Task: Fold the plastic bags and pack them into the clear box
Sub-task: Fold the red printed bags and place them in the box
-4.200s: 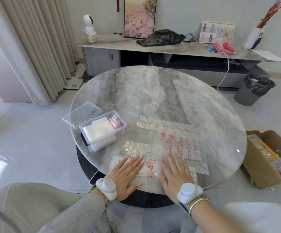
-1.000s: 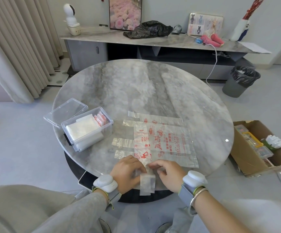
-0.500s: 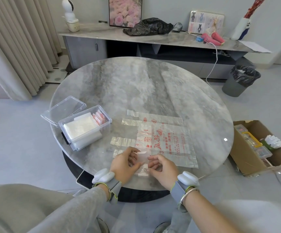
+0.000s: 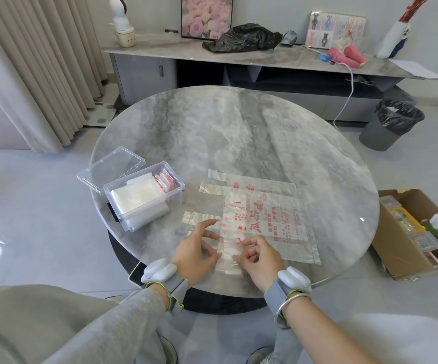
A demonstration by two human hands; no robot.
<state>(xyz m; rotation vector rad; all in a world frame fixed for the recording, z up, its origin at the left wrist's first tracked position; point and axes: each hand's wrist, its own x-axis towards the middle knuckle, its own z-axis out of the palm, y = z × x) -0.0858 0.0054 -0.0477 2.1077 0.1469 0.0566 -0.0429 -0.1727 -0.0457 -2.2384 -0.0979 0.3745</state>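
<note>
Bag under both flat palms 4.2 s ago is now a narrow folded bag (image 4: pixel 228 264). At 1.0 s ago its end hung over the table (image 4: pixel 239 132) edge; it now lies fully on top. Left hand (image 4: pixel 195 254) and right hand (image 4: pixel 258 261) have changed from flat to curled, pinching its sides.

A home living room: curtains (image 4: pixel 37 69), sideboard (image 4: pixel 239 59), framed flower picture (image 4: pixel 206 15).

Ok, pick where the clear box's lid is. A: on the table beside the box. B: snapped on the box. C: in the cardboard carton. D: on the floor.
A: the lid lies on the round table right beside the open clear box, which holds folded bags.
</note>
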